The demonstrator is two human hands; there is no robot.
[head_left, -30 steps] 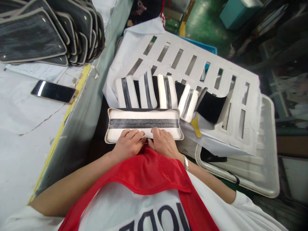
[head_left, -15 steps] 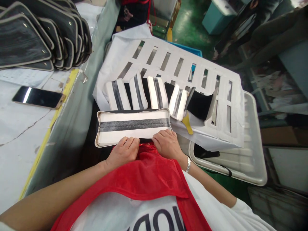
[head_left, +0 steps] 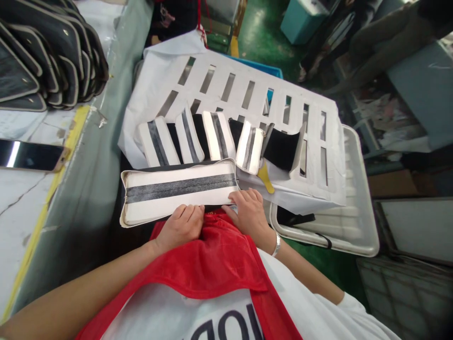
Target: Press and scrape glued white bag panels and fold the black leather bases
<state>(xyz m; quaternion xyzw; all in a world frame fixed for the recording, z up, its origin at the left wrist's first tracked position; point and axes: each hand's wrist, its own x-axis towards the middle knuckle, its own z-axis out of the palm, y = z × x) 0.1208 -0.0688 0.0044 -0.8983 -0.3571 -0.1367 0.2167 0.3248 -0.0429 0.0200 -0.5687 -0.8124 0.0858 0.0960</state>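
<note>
A long white panel (head_left: 180,196) with a dark stripe along its middle and raised edges lies across my front, black material showing at its borders. My left hand (head_left: 184,222) is closed over its near edge, fingers curled, thumb hidden. At the near right corner, my right hand (head_left: 247,210) pinches the edge, index finger on top and thumb below. Beyond it stand several smaller white pieces with dark stripes, such as this one (head_left: 218,136), joined by black material. A yellow flat tool (head_left: 265,178) lies beside the rightmost of these.
A white slotted sheet (head_left: 279,106) covers the surface ahead, over a pale plastic tray (head_left: 357,189). On the left table, a phone (head_left: 31,155) lies near a stack of dark panels (head_left: 53,56). A person's legs (head_left: 378,52) show at upper right.
The white panel has turned slightly, its left end nearer me. My right hand's index finger and thumb have spread at the corner. The surroundings have shifted left in view.
</note>
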